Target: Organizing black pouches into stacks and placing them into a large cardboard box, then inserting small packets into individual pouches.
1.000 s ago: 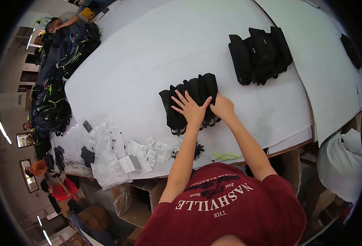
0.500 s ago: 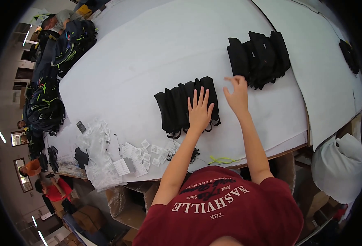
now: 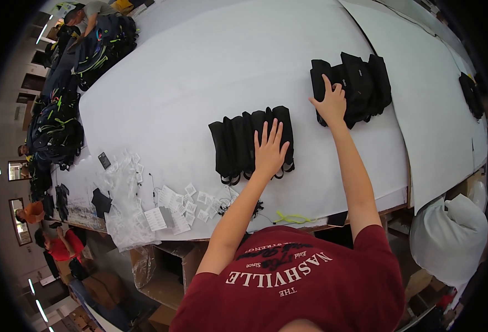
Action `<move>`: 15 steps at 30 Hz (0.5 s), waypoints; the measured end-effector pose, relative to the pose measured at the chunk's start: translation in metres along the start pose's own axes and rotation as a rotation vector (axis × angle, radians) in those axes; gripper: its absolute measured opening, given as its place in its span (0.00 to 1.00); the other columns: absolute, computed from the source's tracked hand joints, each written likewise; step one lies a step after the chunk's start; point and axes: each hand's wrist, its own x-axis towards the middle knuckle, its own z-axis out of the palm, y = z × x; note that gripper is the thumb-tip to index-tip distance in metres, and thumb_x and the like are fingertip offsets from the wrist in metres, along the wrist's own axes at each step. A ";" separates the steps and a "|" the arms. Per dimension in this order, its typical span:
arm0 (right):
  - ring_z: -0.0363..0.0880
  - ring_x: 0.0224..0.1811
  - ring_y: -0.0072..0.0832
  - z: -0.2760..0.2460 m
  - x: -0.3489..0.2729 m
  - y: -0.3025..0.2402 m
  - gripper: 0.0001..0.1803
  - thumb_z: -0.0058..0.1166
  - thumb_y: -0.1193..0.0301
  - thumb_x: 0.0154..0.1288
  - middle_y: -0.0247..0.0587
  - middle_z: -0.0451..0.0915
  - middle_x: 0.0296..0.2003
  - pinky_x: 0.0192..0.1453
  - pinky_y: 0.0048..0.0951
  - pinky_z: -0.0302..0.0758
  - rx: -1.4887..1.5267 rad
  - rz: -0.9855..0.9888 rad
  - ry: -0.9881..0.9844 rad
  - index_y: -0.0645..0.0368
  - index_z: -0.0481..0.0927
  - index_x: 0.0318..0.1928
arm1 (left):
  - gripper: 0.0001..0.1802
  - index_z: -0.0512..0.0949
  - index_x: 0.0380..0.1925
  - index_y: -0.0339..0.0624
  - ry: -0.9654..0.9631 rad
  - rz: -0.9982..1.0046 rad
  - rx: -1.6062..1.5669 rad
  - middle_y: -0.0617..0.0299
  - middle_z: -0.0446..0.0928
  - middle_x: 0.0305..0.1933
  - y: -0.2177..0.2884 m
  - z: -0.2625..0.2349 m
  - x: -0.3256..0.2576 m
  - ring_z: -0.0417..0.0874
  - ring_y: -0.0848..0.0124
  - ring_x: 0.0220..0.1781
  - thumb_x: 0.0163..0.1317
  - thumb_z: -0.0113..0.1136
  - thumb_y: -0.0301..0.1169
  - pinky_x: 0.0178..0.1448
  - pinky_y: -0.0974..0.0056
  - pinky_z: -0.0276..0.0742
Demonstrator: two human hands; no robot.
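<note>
Head view: two hands on two groups of black fabric pouches.
Left of the frame's centre, the left hand [image 3: 269, 153] lies flat and ungripping, fingers spread, on the right end of the near row of pouches [image 3: 234, 145]. At upper right, the right hand [image 3: 331, 105] touches the left end of the far row of pouches [image 3: 358, 83], thumb and forefinger apart; whether it grips a pouch cannot be told. Both rows rest on the white tabletop [image 3: 200, 72]. At lower left lie clear plastic [image 3: 123, 205] and white labels [image 3: 172, 202]; a yellow-green strap [image 3: 294, 218] lies at lower centre.
</note>
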 end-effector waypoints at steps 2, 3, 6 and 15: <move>0.72 0.46 0.41 0.004 0.001 0.008 0.30 0.56 0.66 0.55 0.44 0.71 0.43 0.46 0.39 0.74 0.039 0.059 0.008 0.46 0.67 0.61 | 0.31 0.57 0.69 0.49 0.011 -0.007 -0.006 0.65 0.51 0.74 0.002 0.002 0.001 0.48 0.61 0.75 0.67 0.46 0.45 0.74 0.47 0.41; 0.72 0.46 0.41 0.005 0.002 0.013 0.32 0.57 0.66 0.54 0.43 0.71 0.43 0.47 0.39 0.74 0.078 0.124 0.010 0.47 0.66 0.62 | 0.31 0.57 0.68 0.49 0.004 0.004 -0.016 0.65 0.51 0.74 0.003 0.003 0.001 0.48 0.61 0.75 0.67 0.46 0.45 0.74 0.47 0.40; 0.74 0.47 0.36 -0.026 0.008 -0.004 0.28 0.50 0.71 0.56 0.42 0.74 0.45 0.49 0.36 0.74 0.487 0.209 0.315 0.52 0.68 0.61 | 0.31 0.57 0.68 0.49 -0.003 -0.020 -0.009 0.64 0.51 0.74 -0.003 0.000 -0.005 0.48 0.61 0.75 0.67 0.46 0.45 0.74 0.47 0.40; 0.73 0.53 0.29 0.015 -0.130 -0.039 0.25 0.32 0.61 0.68 0.39 0.74 0.53 0.49 0.35 0.75 1.433 1.016 -0.696 0.50 0.68 0.63 | 0.30 0.57 0.68 0.48 0.015 -0.069 -0.116 0.63 0.52 0.74 -0.002 -0.004 -0.002 0.49 0.60 0.75 0.68 0.44 0.43 0.74 0.47 0.39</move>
